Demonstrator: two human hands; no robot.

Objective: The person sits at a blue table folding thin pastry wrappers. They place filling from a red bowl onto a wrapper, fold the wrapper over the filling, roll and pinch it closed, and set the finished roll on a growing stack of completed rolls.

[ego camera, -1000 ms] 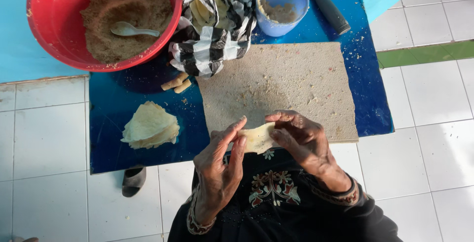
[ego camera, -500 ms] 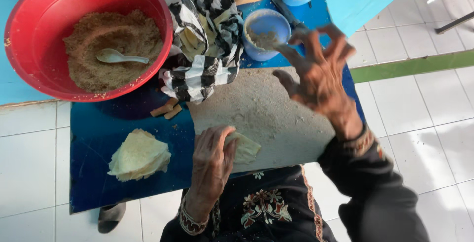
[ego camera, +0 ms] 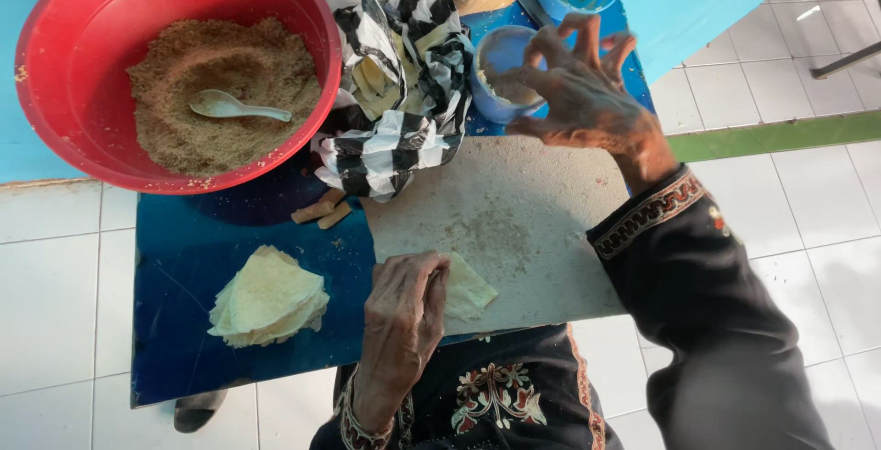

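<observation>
Dough fills this moment: the left hand point(ego camera: 404, 322) presses flat, fingers together, on a folded pale wrapper point(ego camera: 466, 289) that lies on the floured board point(ego camera: 523, 221), the wrapper peeking out to the right of that hand; its grip is not clenched around anything, only bearing down. The right hand point(ego camera: 578, 92) reaches up and away from the board, fingers spread and curled, with fingertips dipped at the rim of a small blue cup point(ego camera: 500, 69); whether this grip pinches anything I cannot tell. Left of the left hand, well apart on the blue worktop point(ego camera: 184, 322), sits a stack of wrappers point(ego camera: 268, 296). Up and left of both hands stands a red basin point(ego camera: 174, 65) holding brown crumbly filling point(ego camera: 220, 74) with a white spoon point(ego camera: 234, 106) resting in it. A black-and-white striped cloth point(ego camera: 404, 74) lies between the basin and the right hand, and two small rolled pieces point(ego camera: 321, 211) lie just below the cloth.
</observation>
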